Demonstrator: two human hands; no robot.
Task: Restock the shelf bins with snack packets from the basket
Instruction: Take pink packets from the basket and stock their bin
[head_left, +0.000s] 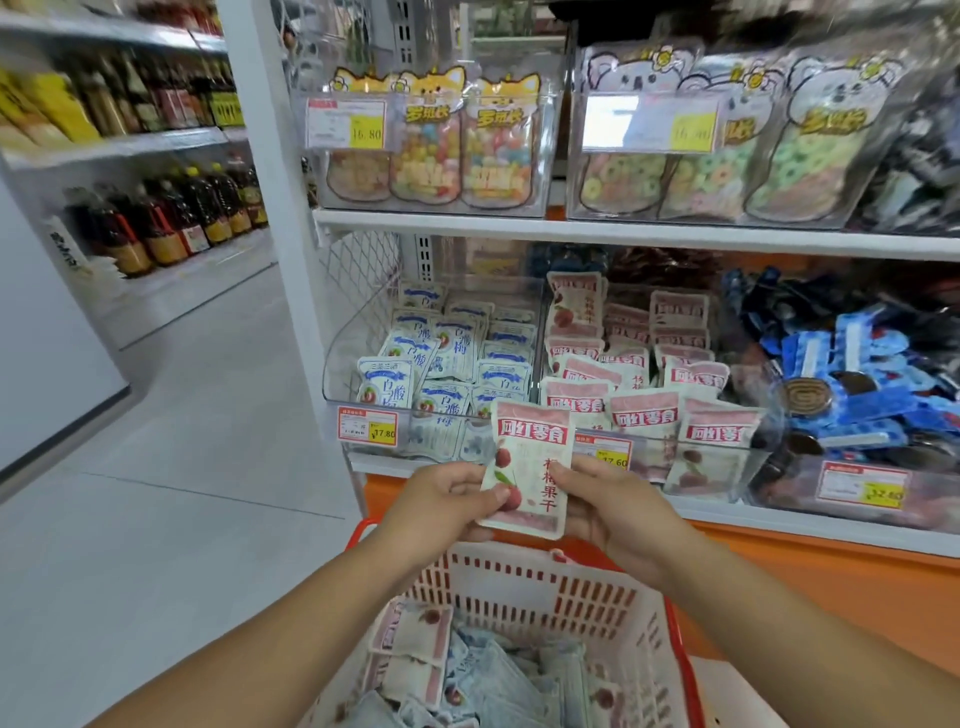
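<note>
A pink-and-white snack packet (530, 462) stands upright in front of the lower shelf, above the basket. My left hand (441, 501) pinches its left edge and my right hand (613, 506) grips its right edge. Behind it a clear bin (748, 457) holds several matching pink packets (644, 415). To the left, another clear bin (332, 364) holds blue-and-white packets (447, 353). The red-rimmed white basket (545, 582) below my arms contains several pink and blue packets (467, 675).
A third bin (789, 483) at the right holds blue wrapped snacks. The upper shelf (571, 226) carries clear bins of animal-shaped candy bags. A white shelf post (275, 208) stands left of the bins, an aisle of bottles beyond it. The grey floor lies at the left.
</note>
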